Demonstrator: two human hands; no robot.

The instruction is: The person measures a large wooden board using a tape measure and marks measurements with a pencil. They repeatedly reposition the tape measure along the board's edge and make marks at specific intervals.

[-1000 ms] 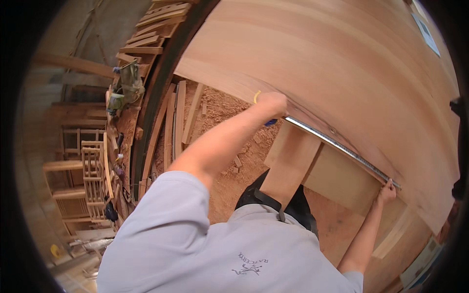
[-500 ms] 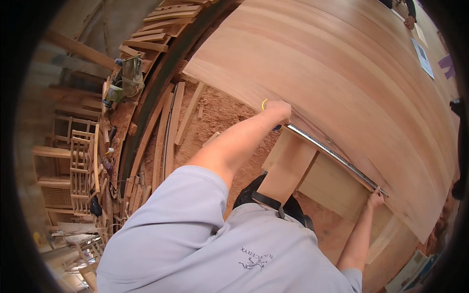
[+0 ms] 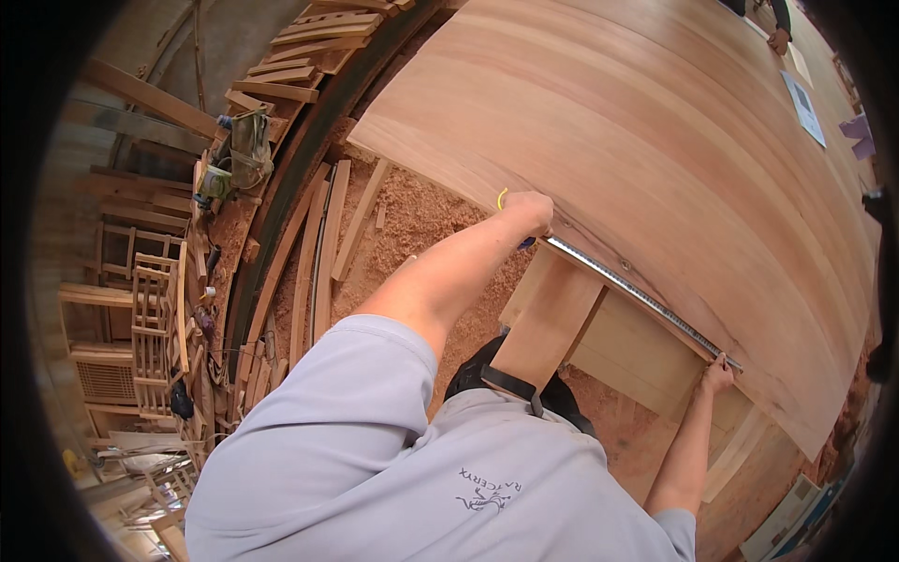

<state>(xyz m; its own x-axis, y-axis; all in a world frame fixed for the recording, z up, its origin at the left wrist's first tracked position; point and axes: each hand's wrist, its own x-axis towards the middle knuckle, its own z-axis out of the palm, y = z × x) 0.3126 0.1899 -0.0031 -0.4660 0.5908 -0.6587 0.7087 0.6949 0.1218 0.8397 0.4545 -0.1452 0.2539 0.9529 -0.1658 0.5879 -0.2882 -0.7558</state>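
Note:
A tape measure's silver blade [image 3: 641, 295] is drawn out along the near edge of a large wooden panel [image 3: 562, 103]. At its left end my left hand [image 3: 531, 214] is closed round the case; a yellow loop [image 3: 502, 199] and a bit of blue show beside the fingers, while the rest of the case is hidden. My right hand [image 3: 718, 373] pinches the blade close to its other end, at the panel's edge. The blade looks straight between my two hands.
Boards [image 3: 552, 323] jut out below the panel's edge, close to my body. Long timber strips [image 3: 332, 248] lie on the sawdust-covered ground at left, near stacked wooden frames [image 3: 154, 323]. Across the panel are a paper sheet [image 3: 803, 110] and another person's hand [image 3: 779, 41].
The view has shifted slightly, so the panel and surroundings sit a little differently. Both my hands keep their places on the tape measure.

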